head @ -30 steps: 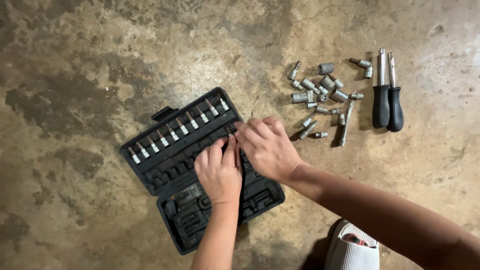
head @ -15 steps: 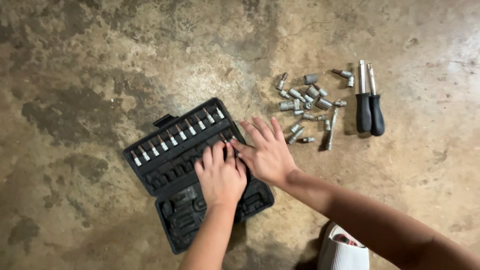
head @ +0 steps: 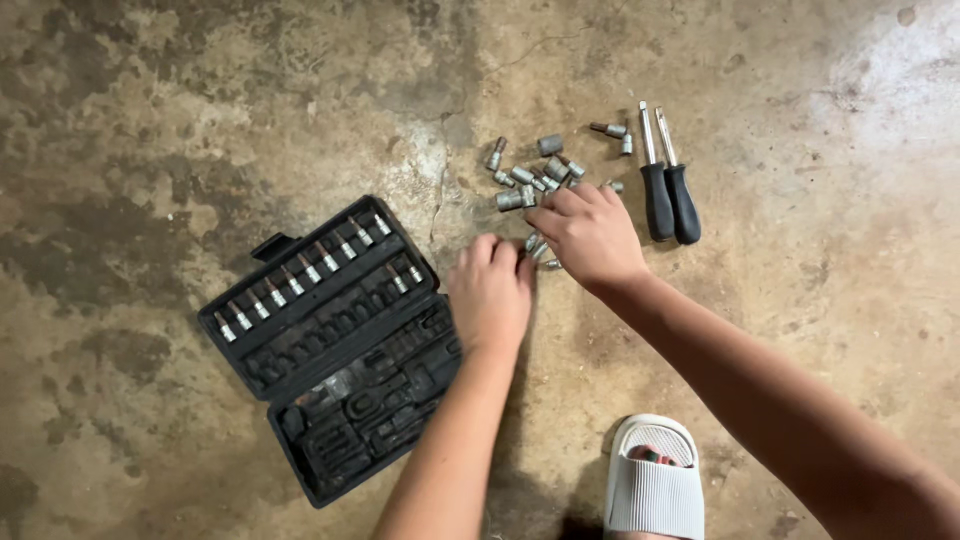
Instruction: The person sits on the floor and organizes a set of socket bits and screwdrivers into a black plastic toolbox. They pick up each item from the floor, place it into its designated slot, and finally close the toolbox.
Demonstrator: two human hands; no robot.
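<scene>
Lying under and just beyond both hands, the sockets [head: 530,180] are small steel pieces on the floor [head: 200,100]: likely dense, hard, smooth and prone to roll, so each is best pinched across its barrel. The right hand [head: 590,235] covers part of the pile, fingers curled; whether it grips one I cannot tell. The left hand [head: 490,290] rests beside it, its grip hidden too. Left of that sits the open case [head: 330,345]; two drivers [head: 670,200] lie right of the right hand.

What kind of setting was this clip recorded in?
Probably a garage or workshop floor: stained, cracked concrete floor, an open black socket-set case and loose metal sockets beside two black-handled drivers.
</scene>
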